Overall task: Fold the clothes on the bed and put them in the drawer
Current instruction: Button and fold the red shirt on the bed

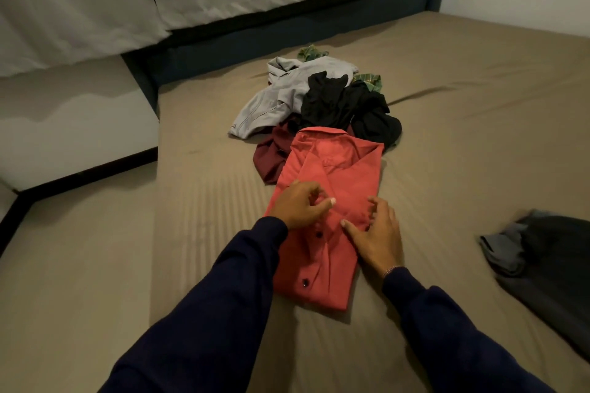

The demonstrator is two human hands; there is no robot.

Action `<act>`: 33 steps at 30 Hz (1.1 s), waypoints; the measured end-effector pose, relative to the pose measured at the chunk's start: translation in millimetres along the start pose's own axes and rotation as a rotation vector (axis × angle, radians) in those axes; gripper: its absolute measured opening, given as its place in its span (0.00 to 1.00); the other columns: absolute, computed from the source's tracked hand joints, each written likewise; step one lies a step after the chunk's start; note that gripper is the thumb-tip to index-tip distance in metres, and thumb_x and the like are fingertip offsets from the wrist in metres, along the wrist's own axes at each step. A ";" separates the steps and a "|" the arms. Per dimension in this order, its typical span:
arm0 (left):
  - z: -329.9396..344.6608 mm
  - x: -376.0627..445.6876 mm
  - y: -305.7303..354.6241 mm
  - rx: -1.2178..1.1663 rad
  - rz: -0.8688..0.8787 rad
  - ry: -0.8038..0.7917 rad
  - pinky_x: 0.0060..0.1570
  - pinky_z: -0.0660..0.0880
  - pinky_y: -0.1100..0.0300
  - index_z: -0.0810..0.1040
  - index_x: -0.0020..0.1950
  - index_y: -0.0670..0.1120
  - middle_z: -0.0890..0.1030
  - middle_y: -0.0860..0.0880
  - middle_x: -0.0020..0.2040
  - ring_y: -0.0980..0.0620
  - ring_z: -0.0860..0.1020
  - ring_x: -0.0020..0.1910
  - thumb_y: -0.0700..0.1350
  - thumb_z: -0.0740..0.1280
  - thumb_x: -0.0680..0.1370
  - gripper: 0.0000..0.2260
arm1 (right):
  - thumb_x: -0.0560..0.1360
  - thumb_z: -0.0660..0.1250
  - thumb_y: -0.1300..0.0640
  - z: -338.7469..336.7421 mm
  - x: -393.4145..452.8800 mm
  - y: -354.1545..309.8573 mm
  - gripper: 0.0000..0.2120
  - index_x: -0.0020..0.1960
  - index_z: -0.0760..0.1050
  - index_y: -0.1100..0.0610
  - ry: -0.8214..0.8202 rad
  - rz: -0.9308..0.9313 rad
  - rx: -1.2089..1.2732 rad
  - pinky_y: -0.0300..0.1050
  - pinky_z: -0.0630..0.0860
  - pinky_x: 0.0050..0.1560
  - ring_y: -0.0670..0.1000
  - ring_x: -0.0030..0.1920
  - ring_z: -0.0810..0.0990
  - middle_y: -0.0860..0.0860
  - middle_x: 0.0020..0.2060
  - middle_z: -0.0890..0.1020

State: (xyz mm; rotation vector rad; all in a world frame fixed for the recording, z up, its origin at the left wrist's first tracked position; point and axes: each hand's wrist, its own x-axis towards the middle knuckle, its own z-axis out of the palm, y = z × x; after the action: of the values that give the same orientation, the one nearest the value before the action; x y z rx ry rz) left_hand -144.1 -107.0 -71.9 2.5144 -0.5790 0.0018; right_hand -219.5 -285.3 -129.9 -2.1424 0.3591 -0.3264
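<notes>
My two hands rest on a red shirt lying on the tan bed sheet in front of me. The shirt is folded into a long narrow panel, collar at the far end, dark buttons showing down its near half.

My left hand sits on the shirt's left side with fingers loosely curled; its fingertips are partly hidden by the knuckles, so I cannot tell whether they pinch the cloth. My right hand lies on the shirt's right edge, fingers spread and slightly bent, gripping nothing. Dark blue sleeves cover both my arms.

Just beyond the collar is a heap of unfolded clothes: a grey garment, a black garment, a maroon garment partly tucked under the red shirt, and scraps of green checked fabric mostly buried at the back.

At the right edge, a dark grey garment is cut off by the frame. No drawer is visible.
</notes>
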 end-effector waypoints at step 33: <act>-84.3 -22.7 -5.6 0.231 0.112 -0.374 0.37 0.76 0.55 0.87 0.46 0.48 0.83 0.50 0.37 0.49 0.78 0.35 0.45 0.75 0.72 0.04 | 0.77 0.70 0.45 21.0 71.7 -54.9 0.08 0.55 0.79 0.44 -0.716 -0.655 -0.515 0.51 0.64 0.57 0.53 0.55 0.67 0.47 0.54 0.72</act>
State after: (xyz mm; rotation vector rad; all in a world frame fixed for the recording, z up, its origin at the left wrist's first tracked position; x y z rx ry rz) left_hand -152.4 -49.9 -6.1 2.7197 -0.9146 -0.3870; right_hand -138.5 -266.4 -88.9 -2.6576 -0.7576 0.2165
